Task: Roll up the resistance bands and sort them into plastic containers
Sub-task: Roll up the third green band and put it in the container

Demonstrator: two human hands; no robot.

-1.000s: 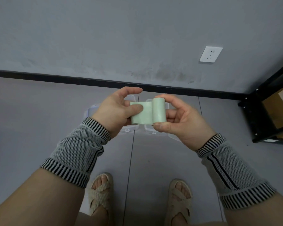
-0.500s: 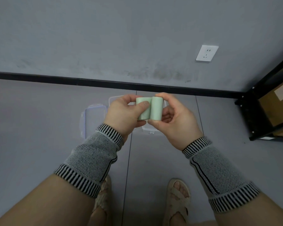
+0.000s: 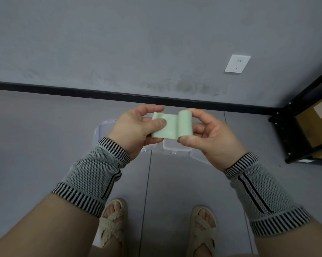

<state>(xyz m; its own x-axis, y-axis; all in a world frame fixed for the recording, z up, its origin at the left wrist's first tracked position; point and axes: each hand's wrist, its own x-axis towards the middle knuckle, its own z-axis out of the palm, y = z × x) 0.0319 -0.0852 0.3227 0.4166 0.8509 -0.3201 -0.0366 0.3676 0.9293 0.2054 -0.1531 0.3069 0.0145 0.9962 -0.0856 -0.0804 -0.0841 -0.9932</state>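
Pinched between thumb and fingers of the right hand (image 3: 210,140) is the rolled end of a pale green flat rubber resistance band (image 3: 172,127), held above the clear plastic containers (image 3: 176,148) on the floor; its loose tail is gripped by the left hand (image 3: 136,130). Should either pinch be eased, the springy coil would likely be undone.

One green resistance band (image 3: 172,126), three clear plastic containers (image 3: 176,148), two hands (image 3: 136,129)

Both forearms wear grey mesh-knit wrist sleeves, the left wrist sleeve (image 3: 93,179) and the right wrist sleeve (image 3: 264,195), each edged at both ends with black-and-white striped bands and a dark lengthwise stripe. Near the bottom, woven beige sandals (image 3: 112,225) with crossed straps cover both feet.
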